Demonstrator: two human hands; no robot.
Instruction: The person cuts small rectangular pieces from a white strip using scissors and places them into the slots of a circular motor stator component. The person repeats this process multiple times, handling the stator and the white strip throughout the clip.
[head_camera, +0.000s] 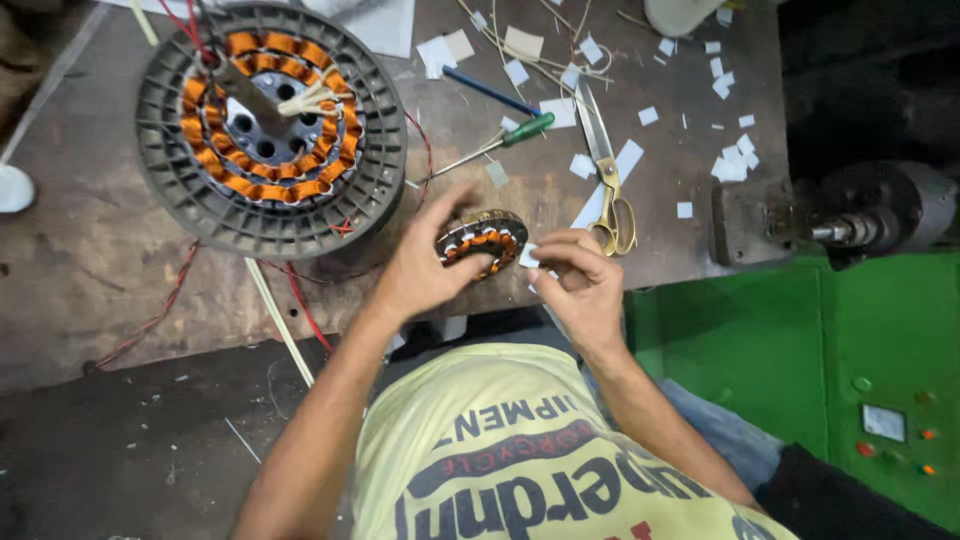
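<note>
Starting at the left, a big round grey wheel (270, 130) lies flat on the brown tabletop (100, 260). It has a ring of orange wire coils inside it. Thin red wires (300, 300) trail from it toward the near edge.

Next comes the left hand (420, 270). Its fingers are curled around a small coil ring (482, 242), a little round part wound with the same orange wire. The ring sits at the near edge of the tabletop, and the left hand holds it there.

Just beside it is the right hand (580, 285). Its thumb and fingertips are pinched shut on a white paper slip (528, 256). The slip is right at the side of the small coil ring, maybe touching it, but the fingers hide that spot.

The step in hand looks like fitting the slip into a gap between the coils. That move calls for a still left hand and a thin, straight push so the paper does not bend.

Past the hands lie a green-handled screwdriver (527, 128) and yellow-handled scissors (608, 170). More cut paper bits (730, 160) are spread over the tabletop. At the far right a dark metal motor (860, 215) sits above a green machine (800, 350)
</note>
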